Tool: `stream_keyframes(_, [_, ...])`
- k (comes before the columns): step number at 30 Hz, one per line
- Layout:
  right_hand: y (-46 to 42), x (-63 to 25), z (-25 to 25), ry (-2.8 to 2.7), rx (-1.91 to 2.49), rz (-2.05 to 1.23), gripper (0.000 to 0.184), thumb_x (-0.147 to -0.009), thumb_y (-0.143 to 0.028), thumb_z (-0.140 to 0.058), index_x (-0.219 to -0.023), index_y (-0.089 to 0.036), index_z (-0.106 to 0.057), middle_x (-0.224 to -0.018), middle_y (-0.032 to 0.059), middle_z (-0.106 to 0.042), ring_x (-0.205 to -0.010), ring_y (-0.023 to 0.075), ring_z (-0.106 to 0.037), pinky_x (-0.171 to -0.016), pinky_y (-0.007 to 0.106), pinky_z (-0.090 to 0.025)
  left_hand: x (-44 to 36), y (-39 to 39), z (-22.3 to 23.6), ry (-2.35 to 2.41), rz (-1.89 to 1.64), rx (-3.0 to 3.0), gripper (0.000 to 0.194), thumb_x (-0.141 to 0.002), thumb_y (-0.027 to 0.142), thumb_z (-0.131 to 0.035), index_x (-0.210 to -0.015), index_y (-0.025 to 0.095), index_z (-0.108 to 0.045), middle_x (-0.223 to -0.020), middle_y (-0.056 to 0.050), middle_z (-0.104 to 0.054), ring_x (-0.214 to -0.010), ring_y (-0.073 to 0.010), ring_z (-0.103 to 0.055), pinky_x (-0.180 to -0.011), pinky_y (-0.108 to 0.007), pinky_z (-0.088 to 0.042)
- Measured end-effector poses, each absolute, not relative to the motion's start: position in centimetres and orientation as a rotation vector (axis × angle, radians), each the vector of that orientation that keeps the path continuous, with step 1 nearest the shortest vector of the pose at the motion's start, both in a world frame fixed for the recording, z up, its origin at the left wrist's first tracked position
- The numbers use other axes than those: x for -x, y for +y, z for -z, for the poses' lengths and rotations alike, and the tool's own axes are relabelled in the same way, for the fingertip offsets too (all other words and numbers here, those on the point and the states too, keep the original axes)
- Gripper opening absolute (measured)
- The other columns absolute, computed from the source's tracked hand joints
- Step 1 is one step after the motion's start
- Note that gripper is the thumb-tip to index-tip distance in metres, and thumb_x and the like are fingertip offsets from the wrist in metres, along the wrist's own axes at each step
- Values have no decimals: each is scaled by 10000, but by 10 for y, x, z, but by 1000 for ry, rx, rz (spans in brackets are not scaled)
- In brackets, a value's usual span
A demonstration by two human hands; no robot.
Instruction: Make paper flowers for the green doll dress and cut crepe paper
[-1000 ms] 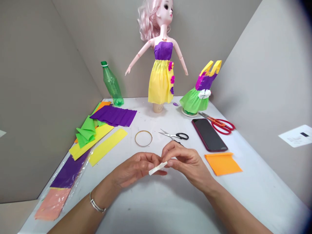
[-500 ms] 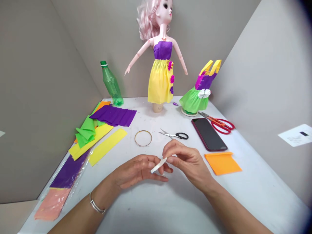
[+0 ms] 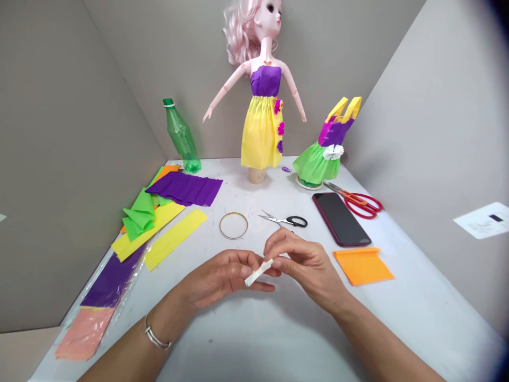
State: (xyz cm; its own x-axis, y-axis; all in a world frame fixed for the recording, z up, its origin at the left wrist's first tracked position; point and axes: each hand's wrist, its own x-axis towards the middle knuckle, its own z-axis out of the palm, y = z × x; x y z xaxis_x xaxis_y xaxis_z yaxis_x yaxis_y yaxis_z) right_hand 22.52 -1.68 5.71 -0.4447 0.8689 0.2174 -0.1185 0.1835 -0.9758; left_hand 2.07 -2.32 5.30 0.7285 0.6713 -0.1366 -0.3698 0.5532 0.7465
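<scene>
Between my hands is a small white folded strip (image 3: 259, 272), narrow and slanting up to the right; its material I cannot make out. The thumb and fingers of my left hand (image 3: 226, 276) hold its lower end, with the lower fingers stretched out beneath. My right hand (image 3: 304, 265) pinches the upper end between thumb and forefinger. Just beyond the hands lie small black-handled scissors (image 3: 288, 219) and a thin gold ring-shaped bangle (image 3: 234, 238). To the right of my right hand is a folded orange piece of crepe-like paper (image 3: 363, 267).
A doll (image 3: 262, 122) in a purple and yellow dress stands at the back, between a green bottle (image 3: 182, 138) and a small green-skirted dress (image 3: 320, 159). Red-handled scissors (image 3: 361, 204) and a phone (image 3: 341, 219) lie right. Purple paper (image 3: 186, 188) and yellow strips (image 3: 175, 239) lie left.
The white strip has turned slightly, so more of its broad face shows, and it sits a little lower. My left hand's fingers have shifted slightly around it.
</scene>
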Motion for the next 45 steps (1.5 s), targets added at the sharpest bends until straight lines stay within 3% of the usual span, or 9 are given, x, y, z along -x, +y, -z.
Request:
stream_keyframes(5, [-16,-225,-57,-1609,864,-1290,52,-873,-280,-686,-903,-253,-718,-883,15,-621,-847,162,-565,-795,296,-440,-19,-22,-52,559,-696,-902,101,-841,245,-639,-790,158,-633,-898,-47,-629,-985,-227,-610,-1052,-486,-393])
stream_keyframes(10, [-11,-225,-51,-1471,1111,-1205,98,-885,-329,-652,-890,-231,-656,-867,-2,-635,-827,157,-576,-756,278,-436,-17,-19,-45,1027,-863,-1444,85,-877,252,-582,-805,210,-568,-1161,-53,-609,-1217,-253,-507,-1050,-428,-365])
stream_keyframes(14, [-10,-225,-49,-1498,1196,-1093,118,-892,-318,-627,-822,-223,-635,-811,-11,-618,-786,155,-567,-723,277,-429,-19,-18,-37,1302,-987,-1847,100,-853,146,-538,-795,227,-534,-1126,-36,-613,-1275,-241,-461,-1072,-435,-344])
stream_keyframes(18, [-12,-223,-49,-1701,1171,-808,122,-907,-221,-596,-789,-218,-627,-807,-3,-611,-779,156,-557,-742,292,-427,-21,-17,-33,1342,-1085,-2110,137,-844,95,-513,-810,227,-523,-1076,-42,-613,-1288,-237,-440,-1070,-436,-364])
stream_keyframes(25, [-12,-218,-35,-1995,1010,-221,91,-917,-136,-578,-920,-197,-646,-833,46,-654,-815,194,-596,-803,371,-414,-21,-19,-35,1335,-1093,-2308,165,-822,51,-513,-826,215,-507,-1051,-49,-604,-1271,-242,-462,-1141,-489,-292])
stream_keyframes(29, [-11,-219,-34,-1981,1052,-340,85,-912,-144,-582,-940,-208,-631,-850,27,-672,-808,182,-614,-830,361,-420,-20,-20,-34,1339,-1057,-2352,163,-823,55,-514,-841,216,-501,-1044,-47,-599,-1274,-240,-463,-1157,-503,-261])
stream_keyframes(37, [-10,-221,-47,-1703,1236,-974,47,-876,-247,-616,-911,-239,-646,-911,-10,-676,-861,164,-611,-818,286,-454,-20,-20,-31,1281,-999,-2428,166,-801,54,-528,-842,211,-500,-1057,-47,-596,-1285,-248,-454,-1166,-516,-249])
stream_keyframes(45, [-11,-218,-48,-1663,1217,-1117,153,-825,-176,-603,-967,-222,-636,-849,-11,-652,-837,156,-594,-819,287,-446,-22,-21,-33,1219,-986,-2495,176,-795,45,-529,-831,215,-502,-1052,-51,-601,-1281,-256,-453,-1166,-559,-241])
